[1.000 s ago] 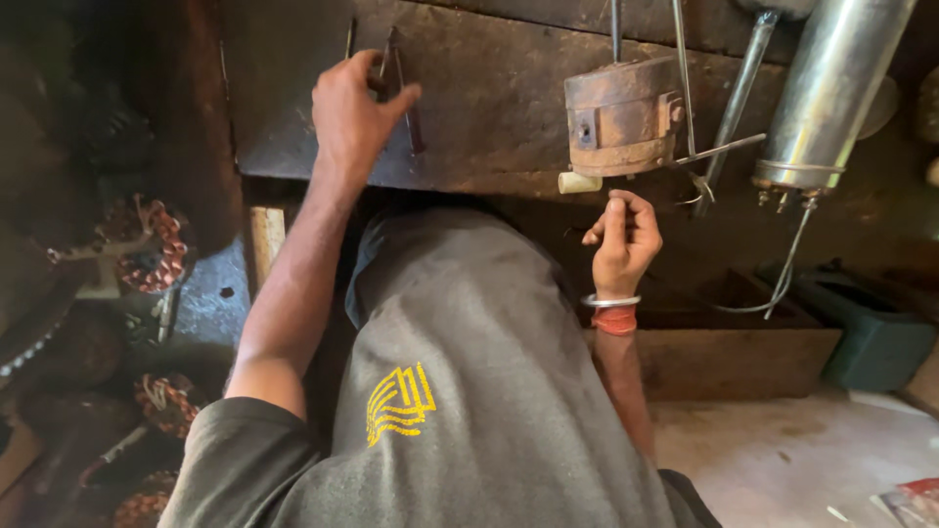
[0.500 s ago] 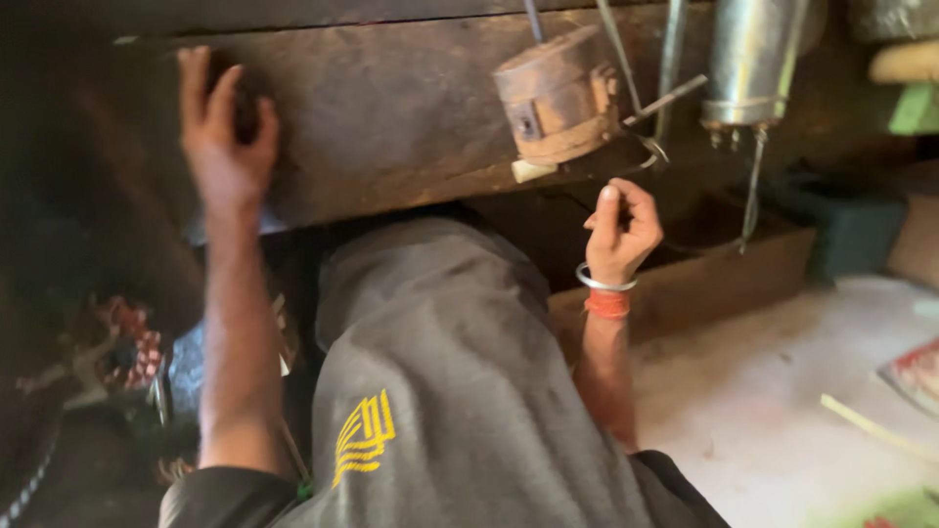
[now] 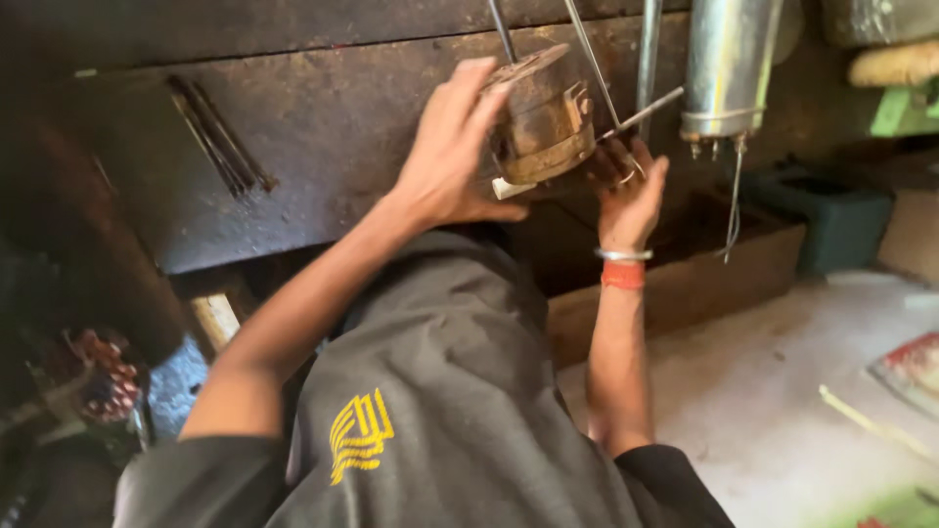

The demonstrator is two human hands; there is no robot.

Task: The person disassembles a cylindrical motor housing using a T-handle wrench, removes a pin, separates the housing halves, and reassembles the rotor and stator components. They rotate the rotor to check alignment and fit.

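The rusty cylindrical housing (image 3: pixel 540 117), hung under the dark wooden beam (image 3: pixel 293 127) at far centre, is cupped by the left hand (image 3: pixel 452 147) with fingers spread, while the right hand (image 3: pixel 626 186) is curled at its right edge, its grip unclear, the work judged under way.

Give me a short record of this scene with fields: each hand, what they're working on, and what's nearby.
left hand: left hand cups the left side of the rusty round part
right hand: right hand touches the part's right side from below; whether it grips is unclear
wrist: metal bangle and orange band
nearby: shiny metal cylinder, thin metal rods, dark worn board, wooden box
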